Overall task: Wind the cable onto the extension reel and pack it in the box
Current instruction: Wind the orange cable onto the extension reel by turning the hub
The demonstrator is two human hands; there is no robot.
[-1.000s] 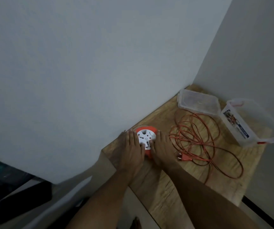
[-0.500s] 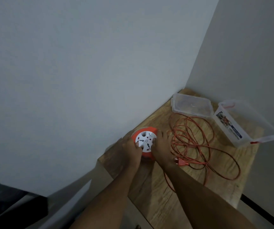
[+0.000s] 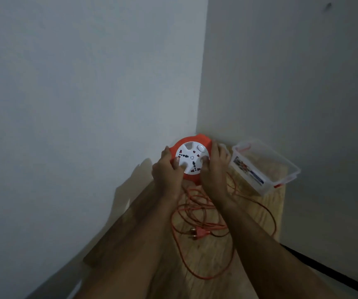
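You grip the round orange extension reel with its white socket face (image 3: 192,159) from both sides: your left hand (image 3: 167,172) curls round its left rim, your right hand (image 3: 213,167) round the right, thumbs pressed on the white face. Held up off the pale wooden tabletop (image 3: 258,214), it turns freely, which I judge suits winding. The thin orange cable (image 3: 197,214) lies in loose loops beneath, its orange plug (image 3: 199,232) on top. The clear plastic box (image 3: 264,167) waits open, just right of your hands.

Orange-and-white extension reel (image 3: 192,158) held face-up above loose orange cable (image 3: 197,214), clear open box (image 3: 266,167) beside.
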